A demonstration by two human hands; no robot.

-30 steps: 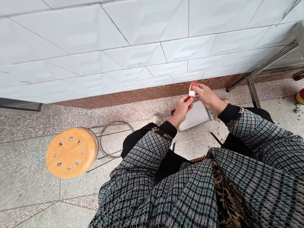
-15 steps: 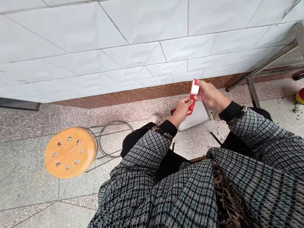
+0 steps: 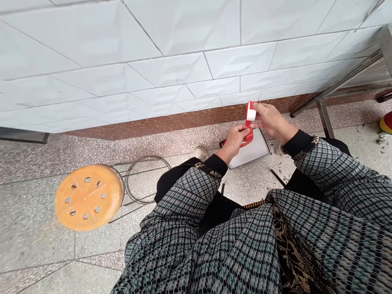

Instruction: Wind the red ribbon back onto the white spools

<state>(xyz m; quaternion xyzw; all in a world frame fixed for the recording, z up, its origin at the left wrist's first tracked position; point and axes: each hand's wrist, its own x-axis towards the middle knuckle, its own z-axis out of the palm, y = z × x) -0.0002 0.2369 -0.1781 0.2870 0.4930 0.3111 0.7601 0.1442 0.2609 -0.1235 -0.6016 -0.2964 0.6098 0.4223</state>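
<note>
Between my two hands is a small roll [image 3: 251, 114] with a white face and red material on it, either ribbon or tape; I cannot tell which. The fingers of my right hand [image 3: 269, 118] are closed on the roll. A red strip [image 3: 247, 139] runs down from it to my left hand [image 3: 234, 141], whose thumb and fingers pinch it. The strip's loose length curves below and behind my left fingers. Under the hands, on the floor, lies a shallow tray-like box [image 3: 252, 153] with a pale inside and dark rim, partly covered by the left hand.
At left a stool with a round orange seat [image 3: 88, 198] and thin metal legs lies on its side. White tiles [image 3: 183, 61] cover the wall ahead. A metal frame [image 3: 324, 114] stands at right. Small dark scraps and a black stick [image 3: 277, 177] lie on the floor.
The red strip below my left hand hangs in a slightly different curve. Both hands keep nearly the same place and hold; the view has shifted a little.
</note>
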